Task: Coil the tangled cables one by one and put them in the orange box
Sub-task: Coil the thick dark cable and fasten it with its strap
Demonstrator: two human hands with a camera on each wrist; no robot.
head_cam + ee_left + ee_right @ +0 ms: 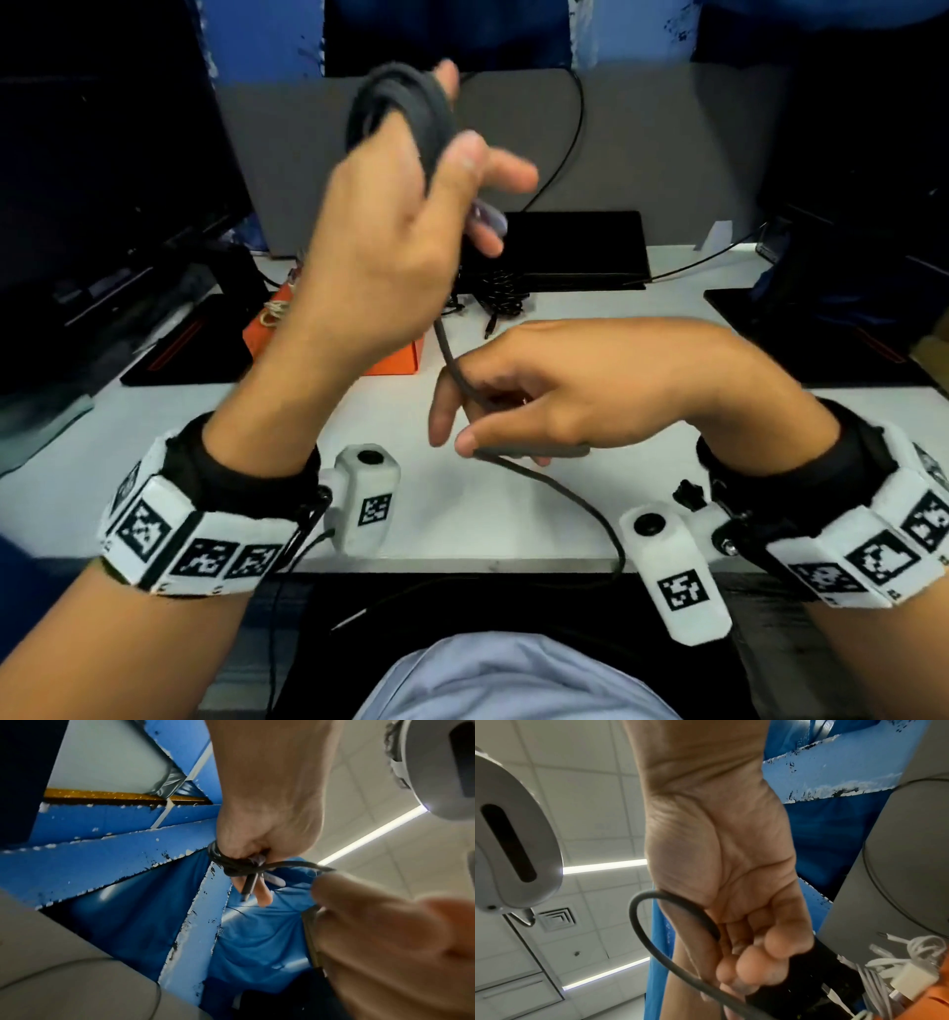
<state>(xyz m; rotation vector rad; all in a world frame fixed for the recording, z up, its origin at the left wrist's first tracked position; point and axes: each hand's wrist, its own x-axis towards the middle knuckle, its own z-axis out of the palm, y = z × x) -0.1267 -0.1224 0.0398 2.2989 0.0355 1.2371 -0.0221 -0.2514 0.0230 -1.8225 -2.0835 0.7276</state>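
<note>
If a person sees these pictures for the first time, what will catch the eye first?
The raised left hand grips a dark coil of cable at the centre. Below, the right hand holds the loose tail of the same cable. Behind the left forearm, the orange box sits on the white desk.

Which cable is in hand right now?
The dark grey cable, coiled around the left hand. The braided one and white one lie untouched.
</note>
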